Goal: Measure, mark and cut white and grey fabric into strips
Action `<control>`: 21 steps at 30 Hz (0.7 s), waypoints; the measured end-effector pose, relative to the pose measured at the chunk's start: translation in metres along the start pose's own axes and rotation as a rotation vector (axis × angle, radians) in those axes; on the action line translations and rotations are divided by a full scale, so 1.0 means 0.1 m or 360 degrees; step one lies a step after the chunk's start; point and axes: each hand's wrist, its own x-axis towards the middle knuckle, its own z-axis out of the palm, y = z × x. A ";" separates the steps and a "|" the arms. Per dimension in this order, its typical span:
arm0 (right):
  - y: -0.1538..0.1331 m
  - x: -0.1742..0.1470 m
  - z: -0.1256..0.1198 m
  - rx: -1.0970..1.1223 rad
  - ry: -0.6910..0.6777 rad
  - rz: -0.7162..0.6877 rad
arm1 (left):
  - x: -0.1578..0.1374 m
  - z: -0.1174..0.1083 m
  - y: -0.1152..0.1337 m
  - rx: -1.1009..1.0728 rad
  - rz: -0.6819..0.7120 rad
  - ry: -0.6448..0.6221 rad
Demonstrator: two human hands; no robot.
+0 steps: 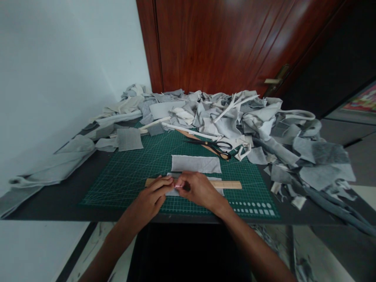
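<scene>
A wooden ruler [230, 184] lies across a grey fabric piece [169, 192] on the green cutting mat [117, 176]. My left hand [157, 191] rests on the ruler's left part, its fingers stretched out and lying flat. Close beside it, my right hand [198, 188] is closed in a pinch over the fabric. A small pinkish-white bit shows at its fingertips, too small to name. Just beyond the ruler lies a second grey fabric strip [196, 163]. My hands hide the ruler's middle and much of the fabric under it.
Black-handled scissors [210, 145] lie on the mat beyond the strip, over a brown strip. Heaped grey and white fabric scraps [229, 121] line the back and both sides of the dark table [96, 213]. A wooden door [205, 47] and a white wall [73, 58] stand behind.
</scene>
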 end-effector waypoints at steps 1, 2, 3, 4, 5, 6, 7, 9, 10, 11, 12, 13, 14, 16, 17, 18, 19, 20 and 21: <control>0.00 -0.01 -0.01 -0.0003 -0.0003 0.0004 | 0.01 0.00 -0.01 -0.0019 0.0007 -0.0003; 0.01 -0.02 -0.03 -0.0009 -0.0001 0.0009 | 0.01 0.00 -0.02 -0.0040 0.0010 -0.0010; 0.02 -0.04 -0.04 -0.0015 0.0006 0.0016 | 0.02 0.00 -0.03 -0.0059 0.0010 -0.0022; 0.03 -0.06 -0.06 -0.0018 0.0015 0.0023 | 0.02 -0.01 -0.05 -0.0075 0.0011 -0.0033; 0.04 -0.08 -0.08 -0.0023 0.0028 0.0028 | 0.03 -0.01 -0.06 -0.0085 0.0015 -0.0042; 0.06 -0.11 -0.11 -0.0027 0.0039 0.0034 | 0.03 -0.02 -0.07 -0.0091 0.0022 -0.0048; 0.08 -0.14 -0.13 -0.0030 0.0047 0.0042 | 0.04 -0.03 -0.08 -0.0094 0.0027 -0.0057; 0.12 -0.21 -0.19 -0.0037 0.0040 0.0070 | 0.05 -0.04 -0.08 -0.0099 0.0029 -0.0079; 0.15 -0.25 -0.22 -0.0037 0.0033 0.0091 | 0.05 -0.04 -0.09 -0.0101 0.0024 -0.0090; 0.17 -0.28 -0.25 -0.0037 0.0030 0.0113 | 0.05 -0.05 -0.09 -0.0103 0.0014 -0.0100; 0.20 -0.32 -0.28 -0.0039 0.0028 0.0130 | 0.05 -0.06 -0.09 -0.0104 0.0006 -0.0103; 0.23 -0.35 -0.32 -0.0047 0.0028 0.0145 | 0.05 -0.06 -0.09 -0.0106 0.0002 -0.0101; 0.25 -0.39 -0.35 -0.0061 0.0033 0.0154 | 0.05 -0.06 -0.09 -0.0108 0.0005 -0.0098; 0.29 -0.46 -0.42 -0.0103 0.0041 0.0163 | 0.04 -0.06 -0.09 -0.0111 0.0016 -0.0078; 0.31 -0.49 -0.46 -0.0130 0.0046 0.0169 | 0.04 -0.05 -0.10 -0.0111 0.0023 -0.0069; 0.32 -0.53 -0.49 -0.0157 0.0055 0.0182 | 0.04 -0.05 -0.10 -0.0110 0.0029 -0.0060; 0.33 -0.56 -0.53 -0.0181 0.0065 0.0199 | 0.04 -0.05 -0.10 -0.0109 0.0033 -0.0052; 0.34 -0.59 -0.56 -0.0198 0.0073 0.0214 | 0.04 -0.05 -0.10 -0.0109 0.0032 -0.0046; 0.35 -0.61 -0.58 -0.0207 0.0079 0.0227 | 0.04 -0.05 -0.09 -0.0112 0.0027 -0.0046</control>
